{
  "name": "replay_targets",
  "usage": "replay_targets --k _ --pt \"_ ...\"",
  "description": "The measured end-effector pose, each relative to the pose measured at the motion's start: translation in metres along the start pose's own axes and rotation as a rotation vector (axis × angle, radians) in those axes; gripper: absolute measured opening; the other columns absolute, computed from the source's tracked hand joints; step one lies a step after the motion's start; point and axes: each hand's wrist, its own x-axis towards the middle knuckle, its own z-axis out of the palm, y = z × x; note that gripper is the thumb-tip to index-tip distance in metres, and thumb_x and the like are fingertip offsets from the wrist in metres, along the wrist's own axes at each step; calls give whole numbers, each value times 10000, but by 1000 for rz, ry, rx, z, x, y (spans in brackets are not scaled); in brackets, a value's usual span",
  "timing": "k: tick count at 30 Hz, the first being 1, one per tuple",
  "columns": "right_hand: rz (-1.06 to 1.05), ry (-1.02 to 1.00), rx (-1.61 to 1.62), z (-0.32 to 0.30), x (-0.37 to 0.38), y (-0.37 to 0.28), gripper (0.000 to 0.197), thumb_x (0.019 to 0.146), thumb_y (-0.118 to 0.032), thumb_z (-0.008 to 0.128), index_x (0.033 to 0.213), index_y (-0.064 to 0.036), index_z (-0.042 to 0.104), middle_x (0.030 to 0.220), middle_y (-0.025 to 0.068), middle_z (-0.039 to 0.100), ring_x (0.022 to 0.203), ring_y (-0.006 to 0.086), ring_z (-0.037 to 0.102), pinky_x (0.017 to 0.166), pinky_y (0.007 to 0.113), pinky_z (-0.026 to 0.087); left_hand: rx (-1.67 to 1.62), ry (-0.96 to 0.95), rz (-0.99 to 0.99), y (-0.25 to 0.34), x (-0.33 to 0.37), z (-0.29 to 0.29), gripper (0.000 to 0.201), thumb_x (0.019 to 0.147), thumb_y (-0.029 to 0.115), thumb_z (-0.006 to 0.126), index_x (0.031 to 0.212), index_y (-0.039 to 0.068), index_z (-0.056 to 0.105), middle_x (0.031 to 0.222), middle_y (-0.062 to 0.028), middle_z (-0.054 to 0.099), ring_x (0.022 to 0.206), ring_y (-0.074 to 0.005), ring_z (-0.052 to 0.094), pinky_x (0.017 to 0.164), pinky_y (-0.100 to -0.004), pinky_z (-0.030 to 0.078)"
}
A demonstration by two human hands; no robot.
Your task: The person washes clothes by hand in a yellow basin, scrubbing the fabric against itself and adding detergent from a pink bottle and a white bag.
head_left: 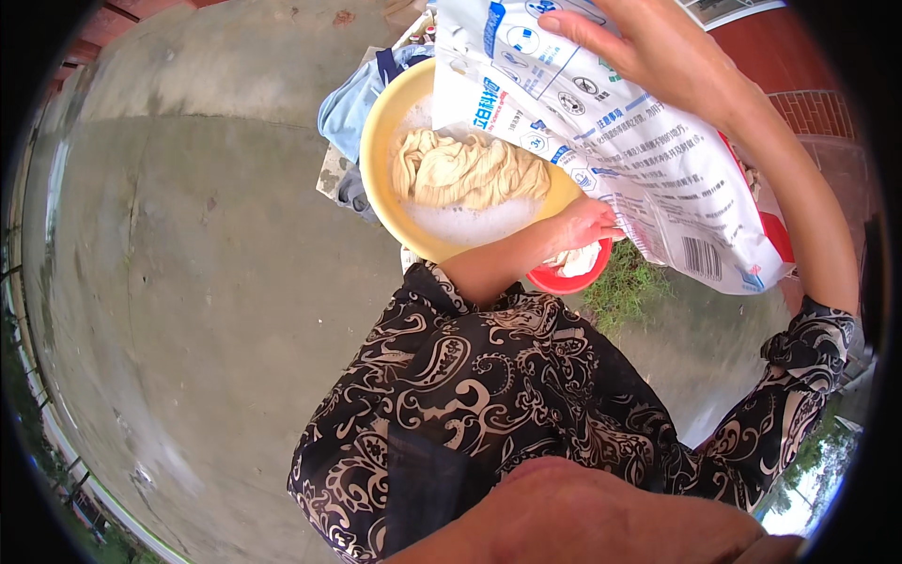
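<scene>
A large white detergent bag (pixel 648 179) with blue print is held up, tilted, over the right side of a yellow basin (pixel 380 188). My right hand (pixel 648 56) grips the bag from above, its thumb lying along the printed face. The other fingers run out at the top edge. Lower down, my left hand (pixel 584 224) is closed at the bag's lower left edge, some fingertips hidden against it. In the basin, a bunched cream cloth (pixel 470 169) lies in foamy water (pixel 470 222). The bag covers part of the basin's right side.
A red basin (pixel 569 280) with white cloth in it sits below my left hand. Light blue clothing (pixel 348 113) lies beside the yellow basin's left rim. Green grass (pixel 628 287) grows next to the red basin. Grey concrete ground (pixel 216 282) stretches out to the left.
</scene>
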Motion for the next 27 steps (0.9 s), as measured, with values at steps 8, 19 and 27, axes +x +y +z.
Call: replay_targets --k 8,19,27 --pt "25 84 -46 -13 -8 -14 211 978 -177 611 1061 5 546 852 261 649 817 443 661 679 474 500 54 3 59 5 -7 5 263 869 -58 513 1126 -92 557 1058 -235 640 1038 -367 639 972 -507 543" --pt "-5 175 121 -5 -26 25 223 960 -183 638 1035 13 560 843 246 641 799 416 669 657 437 499 98 -11 31 2 -5 8 300 847 -68 516 1143 -91 560 1103 -214 652 1034 -360 657 974 -492 539" --pt "-45 210 48 -11 -37 24 209 959 -160 646 1036 23 579 842 219 636 779 366 675 674 407 507 107 95 15 3 -12 9 336 863 -52 510 1194 -70 557 1131 -222 652 1050 -354 657 973 -494 532"
